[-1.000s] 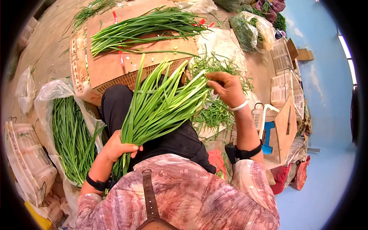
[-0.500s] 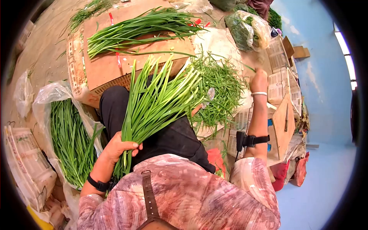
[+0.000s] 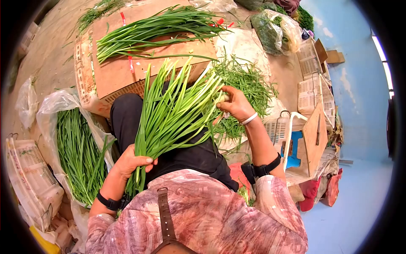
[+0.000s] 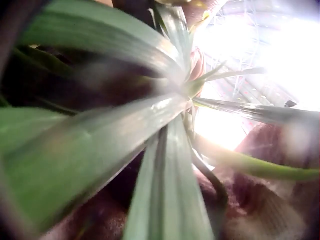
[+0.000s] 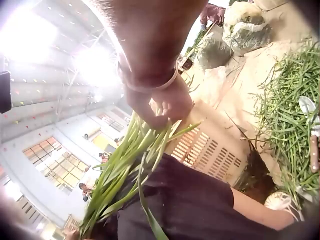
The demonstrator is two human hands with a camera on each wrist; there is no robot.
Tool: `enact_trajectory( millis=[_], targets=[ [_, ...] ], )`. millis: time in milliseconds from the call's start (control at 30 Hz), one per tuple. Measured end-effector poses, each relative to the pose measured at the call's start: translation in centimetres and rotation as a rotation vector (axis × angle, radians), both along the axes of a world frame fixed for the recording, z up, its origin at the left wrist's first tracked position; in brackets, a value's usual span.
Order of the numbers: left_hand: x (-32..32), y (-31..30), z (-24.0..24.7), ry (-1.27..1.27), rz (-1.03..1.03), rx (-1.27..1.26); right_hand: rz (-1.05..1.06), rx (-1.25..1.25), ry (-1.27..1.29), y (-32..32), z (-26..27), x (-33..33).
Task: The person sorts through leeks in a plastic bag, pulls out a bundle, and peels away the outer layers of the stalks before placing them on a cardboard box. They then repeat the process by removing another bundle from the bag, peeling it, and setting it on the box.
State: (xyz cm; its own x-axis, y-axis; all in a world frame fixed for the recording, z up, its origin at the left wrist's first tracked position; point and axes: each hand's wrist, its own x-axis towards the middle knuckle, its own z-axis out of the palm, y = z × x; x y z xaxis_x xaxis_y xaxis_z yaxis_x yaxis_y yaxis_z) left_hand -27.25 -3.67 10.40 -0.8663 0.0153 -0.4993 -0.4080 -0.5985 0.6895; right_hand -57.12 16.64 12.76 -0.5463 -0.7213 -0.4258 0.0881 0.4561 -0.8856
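Head view: a person sits looking down at their lap. The left hand [image 3: 131, 162] has its grip closed, fingers and thumb curled round the narrow end of a bunch of chives [image 3: 177, 110]. From that grip the bunch runs up and to the right across the black trousers [image 3: 194, 154], its long axis on a diagonal, and fans wider as it goes. The leaves are flat, glossy and bright green. They turn pale, almost white, at the far end. There the right hand [image 3: 236, 103] closes its grip, thumb and fingers pinching the pale stem ends. A white bracelet [image 3: 249, 118] sits on that wrist. Just beyond the right grip lies a loose pile of green trimmings [image 3: 249, 84]. Beyond the bunch, a cardboard sheet [image 3: 118, 72] covers a crate and carries more chives [image 3: 156, 29] laid flat. Outside the left grip, an open plastic bag [image 3: 78, 152] holds another heap of chives.

Left wrist view: broad blurred green leaves [image 4: 165, 125] fill the picture and spread out from one point near the middle. The grip itself cannot be made out here.

Right wrist view: the right hand [image 5: 165, 102] pinches the pale ends of the bunch [image 5: 125, 165]. The leaves stream away from the grip, down and to the left, over the trousers [image 5: 190, 200]. The bracelet [image 5: 150, 85] circles the wrist. The slatted crate [image 5: 210, 145] stands just behind the grip, with the trimmings [image 5: 290, 115] on its far side.
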Motion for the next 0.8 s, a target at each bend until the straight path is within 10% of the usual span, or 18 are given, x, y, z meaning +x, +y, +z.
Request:
enact_trajectory(
  millis=[233,467,567,667,800],
  targets=[
    [-0.2,0.1,-0.3,-0.007,-0.031,-0.025,0.202,0.203,0.808,0.3,-0.3,-0.9],
    [0.1,-0.3,-0.2,-0.007,-0.03,-0.011,-0.285,0.896,1.405,6.4,-1.8,-9.7],
    [0.0,-0.3,-0.4,-0.009,-0.023,0.01,-0.292,0.479,1.675,5.7,-0.1,-8.1],
    [-0.2,-0.3,0.1,-0.026,-0.025,0.052,-0.224,0.011,0.755,1.0,1.9,-1.2],
    [-0.4,-0.4,0.1,-0.035,-0.028,0.068,-0.147,0.105,0.778,-3.2,1.1,2.5]
  ],
)
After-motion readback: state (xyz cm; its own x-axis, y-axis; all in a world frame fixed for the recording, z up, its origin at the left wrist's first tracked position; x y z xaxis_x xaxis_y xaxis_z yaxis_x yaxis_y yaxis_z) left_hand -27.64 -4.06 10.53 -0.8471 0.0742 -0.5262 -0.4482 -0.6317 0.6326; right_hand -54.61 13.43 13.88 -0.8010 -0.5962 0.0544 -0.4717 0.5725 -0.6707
